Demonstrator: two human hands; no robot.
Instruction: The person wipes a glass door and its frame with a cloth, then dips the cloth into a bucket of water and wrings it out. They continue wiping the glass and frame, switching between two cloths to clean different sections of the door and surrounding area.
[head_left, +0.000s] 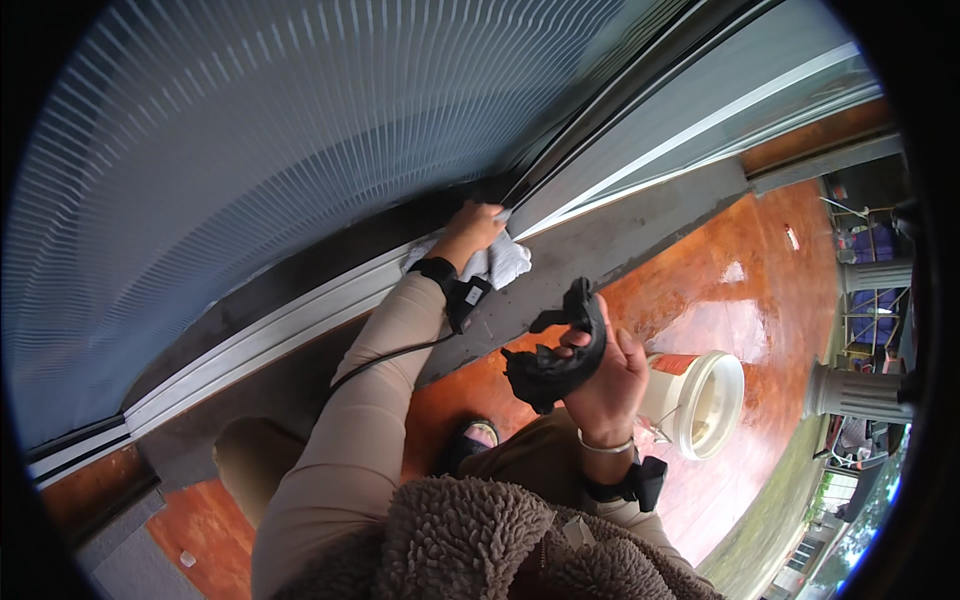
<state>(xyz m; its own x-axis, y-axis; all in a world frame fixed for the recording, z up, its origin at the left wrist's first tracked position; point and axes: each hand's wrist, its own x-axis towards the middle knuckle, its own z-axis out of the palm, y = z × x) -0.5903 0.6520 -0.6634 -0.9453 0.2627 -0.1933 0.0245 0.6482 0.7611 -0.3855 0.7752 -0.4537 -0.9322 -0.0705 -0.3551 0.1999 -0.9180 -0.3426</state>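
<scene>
My left hand (476, 225) grips a pale grey-white cloth (506, 262) at the low corner where the door frame meets its white sill track (277, 334). Some of the cloth shows between the fingertips, and the rest bunches over the sill under the wrist. My right hand (613, 367) is held up over the floor, palm turned upward. In it is a crumpled, curved strip of black flexible material (559, 367), with my fingers curled around its middle; its exact kind is unclear.
A ribbed translucent panel (300, 135) rises along the left. A white plastic bucket (664, 397) stands on the glossy orange-brown floor (780, 285), beyond my right hand. The grey concrete ledge (600, 217) runs beside the frame. A cable (382, 360) trails along my left sleeve. Columns (862, 390) line the far right.
</scene>
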